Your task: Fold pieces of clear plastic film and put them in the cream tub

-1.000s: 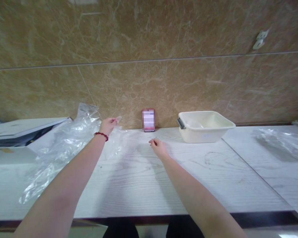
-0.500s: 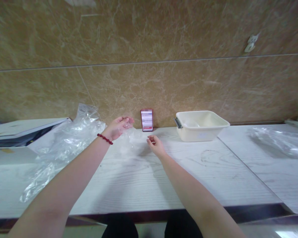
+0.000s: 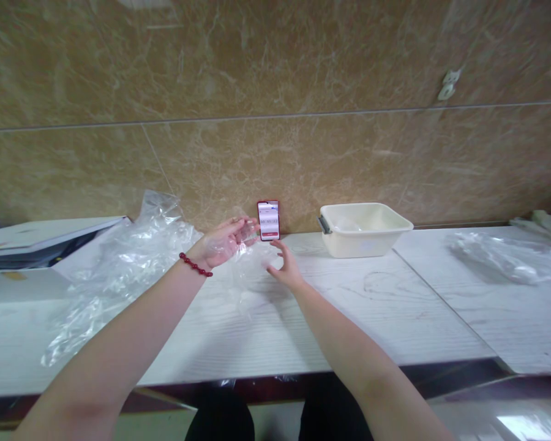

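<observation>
My left hand (image 3: 224, 242), with a dark red beaded bracelet at the wrist, is closed around a clear plastic bag (image 3: 244, 269). The film hangs below the fingers over the tabletop, and its outline is hard to follow. A small clear piece (image 3: 249, 231) shows at the fingertips; whether it is part of the bag I cannot tell. Just to the right is my right hand (image 3: 286, 267), thumb and fingers apart, beside the bag's right edge. Behind both hands a phone (image 3: 269, 220) in a red case leans upright on the wall with its screen lit.
On the left, a heap of clear plastic bags (image 3: 133, 257) lies against a white box (image 3: 18, 283) with dark contents. A cream plastic bin (image 3: 365, 242) with a grey handle stands right of the phone. More clear plastic (image 3: 505, 257) lies far right. A marble wall (image 3: 303, 159) closes off the back.
My right hand's thumb and fingers have spread apart. My left hand has shifted slightly right with the plastic, which hangs lower. The phone screen shows different content, and the view has moved slightly.
</observation>
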The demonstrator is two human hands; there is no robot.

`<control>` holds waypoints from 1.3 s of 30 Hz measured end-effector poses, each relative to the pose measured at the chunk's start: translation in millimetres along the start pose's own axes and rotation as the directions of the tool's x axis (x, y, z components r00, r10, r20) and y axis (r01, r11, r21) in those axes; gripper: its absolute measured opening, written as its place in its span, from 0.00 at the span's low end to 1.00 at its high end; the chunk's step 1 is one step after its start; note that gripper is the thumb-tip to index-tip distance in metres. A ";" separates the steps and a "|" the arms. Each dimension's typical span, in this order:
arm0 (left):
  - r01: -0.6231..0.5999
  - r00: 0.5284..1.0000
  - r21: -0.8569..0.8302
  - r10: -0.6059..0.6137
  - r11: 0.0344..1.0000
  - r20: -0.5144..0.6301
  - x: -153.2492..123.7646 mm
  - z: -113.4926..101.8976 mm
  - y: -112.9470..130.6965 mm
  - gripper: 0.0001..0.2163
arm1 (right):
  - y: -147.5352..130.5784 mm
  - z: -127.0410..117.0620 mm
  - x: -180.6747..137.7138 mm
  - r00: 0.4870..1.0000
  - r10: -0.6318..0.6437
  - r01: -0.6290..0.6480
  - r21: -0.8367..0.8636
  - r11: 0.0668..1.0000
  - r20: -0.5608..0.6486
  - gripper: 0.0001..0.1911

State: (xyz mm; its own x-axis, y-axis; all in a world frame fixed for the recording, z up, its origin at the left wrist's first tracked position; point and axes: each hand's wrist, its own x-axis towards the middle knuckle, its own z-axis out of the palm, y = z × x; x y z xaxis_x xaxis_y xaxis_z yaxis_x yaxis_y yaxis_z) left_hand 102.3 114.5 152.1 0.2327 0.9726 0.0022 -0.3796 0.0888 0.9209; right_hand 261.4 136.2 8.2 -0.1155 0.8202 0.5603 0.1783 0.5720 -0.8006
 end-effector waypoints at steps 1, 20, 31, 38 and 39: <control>0.007 1.000 -0.027 -0.008 1.000 -0.014 -0.3 -1.7 0.2 0.07 | 0.0 -1.1 0.3 0.999 0.034 -0.035 0.060 0.998 0.013 0.25; 0.427 0.848 -0.287 -0.490 0.857 -0.202 -1.4 -104.5 -84.7 0.08 | 12.6 -30.2 12.1 0.597 0.745 -0.801 0.166 0.576 0.297 0.06; 0.241 0.869 0.193 -0.123 0.951 -0.479 -11.2 -103.3 -94.5 0.18 | 18.7 -40.0 5.1 0.644 0.736 -0.583 -0.488 0.649 0.209 0.04; -0.086 0.959 0.918 0.281 0.386 -0.029 -23.7 -53.1 -116.8 0.13 | 18.0 -51.1 7.7 0.762 0.642 -0.379 -0.742 0.553 0.089 0.05; -0.167 0.971 0.931 0.219 0.324 0.098 -25.5 -43.5 -124.6 0.13 | 16.0 -51.4 7.1 0.776 0.629 -0.379 -0.755 0.536 0.057 0.08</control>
State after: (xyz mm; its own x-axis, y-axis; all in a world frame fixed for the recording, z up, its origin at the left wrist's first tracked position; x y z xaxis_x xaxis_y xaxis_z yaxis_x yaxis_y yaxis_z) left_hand 104.7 88.0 20.4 0.2309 0.9425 0.2417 0.6722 -0.3341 0.6607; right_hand 313.6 150.8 10.3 -0.0331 0.9962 -0.0808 0.8768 -0.0098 -0.4807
